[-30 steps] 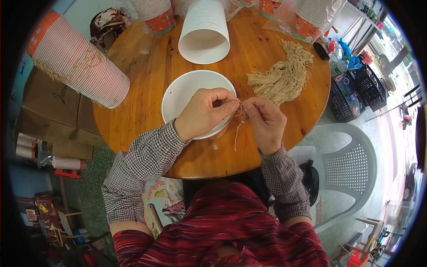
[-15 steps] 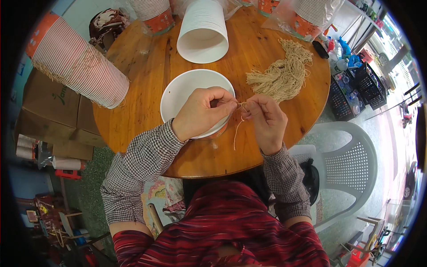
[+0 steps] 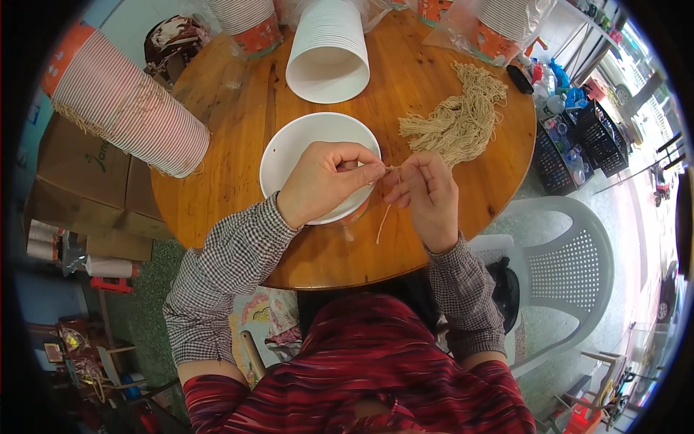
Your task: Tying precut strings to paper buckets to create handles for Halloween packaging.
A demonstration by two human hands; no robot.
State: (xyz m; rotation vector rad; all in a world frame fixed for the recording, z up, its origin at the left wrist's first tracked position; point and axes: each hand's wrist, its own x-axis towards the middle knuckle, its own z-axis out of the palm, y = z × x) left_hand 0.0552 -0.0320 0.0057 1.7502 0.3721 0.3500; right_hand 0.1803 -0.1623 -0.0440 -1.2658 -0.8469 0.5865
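Since the left hand (image 3: pixel 325 181) and right hand (image 3: pixel 434 201) are each pinched nearly closed on the string (image 3: pixel 384 223) just right of the bowl (image 3: pixel 289 153), either pinch slackening could let it slip loose.

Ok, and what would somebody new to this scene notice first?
Probably the left hand and right hand at the centre, fingertips together on a thin string, with the left one over a white tub. Next might be the shaggy tan bundle of strands at the right of the round wooden table. The long, slanted stack of nested tubs at the table's left edge also stands out.
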